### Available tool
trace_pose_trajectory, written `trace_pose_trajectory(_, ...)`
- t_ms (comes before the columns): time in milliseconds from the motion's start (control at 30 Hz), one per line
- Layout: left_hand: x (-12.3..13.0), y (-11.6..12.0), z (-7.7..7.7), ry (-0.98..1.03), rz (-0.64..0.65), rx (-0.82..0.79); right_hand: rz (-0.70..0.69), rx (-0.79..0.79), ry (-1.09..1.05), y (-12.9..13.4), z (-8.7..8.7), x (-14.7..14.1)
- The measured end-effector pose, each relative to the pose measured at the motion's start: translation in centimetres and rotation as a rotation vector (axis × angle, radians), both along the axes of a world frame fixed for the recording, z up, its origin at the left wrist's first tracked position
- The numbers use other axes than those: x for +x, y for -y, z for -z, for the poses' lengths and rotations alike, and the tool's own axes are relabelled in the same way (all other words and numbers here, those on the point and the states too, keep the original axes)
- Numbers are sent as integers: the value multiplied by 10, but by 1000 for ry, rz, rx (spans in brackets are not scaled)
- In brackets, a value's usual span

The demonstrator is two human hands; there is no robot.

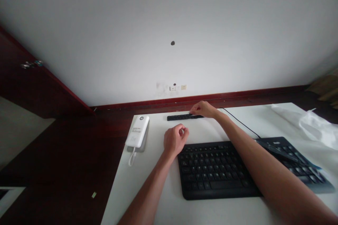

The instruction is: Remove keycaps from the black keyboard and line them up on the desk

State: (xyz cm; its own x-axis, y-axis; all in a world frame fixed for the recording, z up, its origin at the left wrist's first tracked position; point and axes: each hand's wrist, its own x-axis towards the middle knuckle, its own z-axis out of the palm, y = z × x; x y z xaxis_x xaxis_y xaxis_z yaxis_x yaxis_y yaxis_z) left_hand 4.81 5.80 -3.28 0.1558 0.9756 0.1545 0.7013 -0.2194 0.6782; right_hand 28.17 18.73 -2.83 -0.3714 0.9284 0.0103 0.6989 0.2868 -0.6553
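Note:
My right hand (204,109) reaches to the far edge of the table, its fingers closed on the right part of a narrow black strip (178,117) divided into small sections. The strip lies flat, its right end hidden by the hand. Nearer to me, my left hand (175,140) is curled closed just above the keyboard's far left corner, with a dark gap between thumb and forefinger and nothing visible held. The black keyboard (211,168) lies across the table under my right forearm, which covers part of its keys. A slender dark object (281,153) rests over its right-hand keys, too blurred to name.
On the white table (148,182), a white power bank (138,132) with a short cable loop lies at the left edge. A black cord (241,123) runs from the keyboard over the far edge. Crumpled white plastic (314,126) lies at right. Behind are wall sockets (178,87).

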Motion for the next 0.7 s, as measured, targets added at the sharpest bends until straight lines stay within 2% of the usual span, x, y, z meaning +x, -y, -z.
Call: trace_pose_trajectory(700,-1,-1,3,4,-3,12,-5,-20,-33,-1,3,1)
